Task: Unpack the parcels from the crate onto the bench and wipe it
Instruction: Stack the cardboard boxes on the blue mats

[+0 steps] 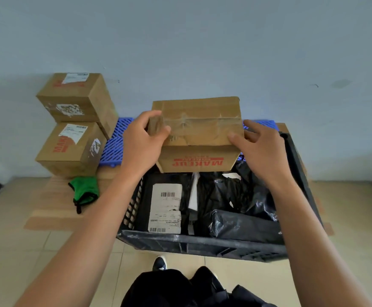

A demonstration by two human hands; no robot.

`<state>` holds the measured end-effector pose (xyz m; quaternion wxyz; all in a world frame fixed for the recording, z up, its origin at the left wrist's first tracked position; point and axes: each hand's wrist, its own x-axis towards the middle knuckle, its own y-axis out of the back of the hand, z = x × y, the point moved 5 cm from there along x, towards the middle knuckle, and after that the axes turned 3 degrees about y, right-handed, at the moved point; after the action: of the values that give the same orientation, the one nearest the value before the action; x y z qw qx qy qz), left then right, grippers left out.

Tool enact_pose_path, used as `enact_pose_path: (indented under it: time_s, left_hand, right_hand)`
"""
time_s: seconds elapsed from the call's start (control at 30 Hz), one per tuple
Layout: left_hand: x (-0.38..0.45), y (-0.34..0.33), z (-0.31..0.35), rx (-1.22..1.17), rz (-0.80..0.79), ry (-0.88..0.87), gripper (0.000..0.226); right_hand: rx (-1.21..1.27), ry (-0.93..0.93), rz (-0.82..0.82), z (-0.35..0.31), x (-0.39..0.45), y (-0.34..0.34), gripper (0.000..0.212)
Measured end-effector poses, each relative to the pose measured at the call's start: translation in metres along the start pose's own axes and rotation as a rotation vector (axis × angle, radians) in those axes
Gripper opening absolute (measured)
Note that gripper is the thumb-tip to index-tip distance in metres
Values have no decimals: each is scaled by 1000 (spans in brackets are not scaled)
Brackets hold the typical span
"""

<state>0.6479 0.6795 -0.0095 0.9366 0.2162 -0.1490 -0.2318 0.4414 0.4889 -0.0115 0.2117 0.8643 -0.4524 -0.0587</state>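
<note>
A brown cardboard box (199, 127) with red "MAKEUP" print hangs above the far end of the black plastic crate (202, 243). My left hand (142, 140) grips its left side, thumb on the taped top. My right hand (261, 144) holds the right side with the thumb on the top edge. Inside the crate lie a black parcel with a white barcode label (165, 209) and several black plastic-wrapped parcels (242, 222). Two more brown boxes, an upper box (76, 96) and a lower box (70, 149), stand stacked at the left on the blue slatted bench (116, 142).
A green cloth with black trim (84, 192) lies on flattened cardboard (47, 209) left of the crate. A pale wall rises right behind the bench. Beige floor tiles, my dark trousers and one shoe (159, 263) show below the crate.
</note>
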Motion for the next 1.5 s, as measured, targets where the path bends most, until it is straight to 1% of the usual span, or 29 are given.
enact_pose_path:
  time_s: [0.13, 0.23, 0.3, 0.37, 0.4, 0.47, 0.53, 0.6, 0.63, 0.7, 0.73, 0.77, 0.8, 0.97, 1.0, 1.03, 1.1, 1.2, 1.3, 1.37, 1.43, 1.5]
  left_hand:
    - [-15, 3, 14, -104, 84, -14, 35]
    - [-23, 9, 22, -196, 168, -17, 36]
    - [-26, 11, 27, -300, 212, 4, 39]
    - [-26, 10, 27, -428, 229, 95, 40]
    - [-26, 7, 26, -509, 221, 158, 34]
    - [-27, 1, 24, -658, 191, 260, 11]
    - [-29, -6, 21, -721, 158, 332, 19]
    - [-32, -11, 18, -697, 133, 359, 22]
    - [-33, -13, 17, -665, 132, 353, 17]
    - [-33, -15, 15, -600, 144, 338, 8]
    - [-33, -15, 16, -588, 153, 326, 9]
    - [-33, -16, 17, -588, 153, 305, 12]
    - [-34, -17, 18, -595, 147, 283, 14]
    - [-42, -32, 22, -566, 81, 191, 21]
    - [-45, -36, 21, -559, 80, 183, 21]
    - [-48, -40, 20, -553, 81, 175, 21]
    - [-53, -44, 17, -532, 80, 152, 23]
    - [-59, -48, 15, -501, 61, 115, 26]
    - [-63, -46, 11, -413, 43, 92, 16]
    - [-62, -41, 9, -327, 27, 80, 6]
    - [-57, -32, 6, -279, 42, 67, 9]
    - [-48, -18, 3, -254, 105, 90, 14]
  right_hand:
    - [29, 92, -19, -3, -7, 15, 40]
    - [112, 134, 18, -2, -8, 27, 39]
    - [196, 161, 52, 1, -7, 33, 42]
    - [271, 196, 74, 6, -7, 37, 45]
    - [302, 218, 82, 9, -8, 39, 48]
    - [330, 260, 80, 15, -7, 40, 54]
    - [321, 278, 49, 22, -6, 38, 66]
    - [283, 280, -2, 27, -6, 34, 75]
    - [279, 279, -27, 30, -6, 32, 74]
    - [370, 233, -59, 34, -9, 30, 58]
    - [425, 190, -64, 35, -11, 29, 47]
    - [456, 151, -57, 34, -12, 29, 43]
    - [456, 123, -40, 33, -12, 30, 47]
    - [408, 39, -1, 23, -1, 28, 89]
    - [392, 29, 16, 23, 3, 27, 91]
    - [383, 21, 35, 22, 5, 26, 89]
    - [402, 17, 74, 23, 10, 23, 70]
    - [432, 2, 140, 27, 15, 19, 54]
    - [427, -9, 162, 33, 20, 16, 47]
    - [412, -22, 189, 37, 22, 19, 52]
    - [394, -38, 173, 38, 23, 22, 66]
    - [392, -38, 113, 38, 23, 22, 74]
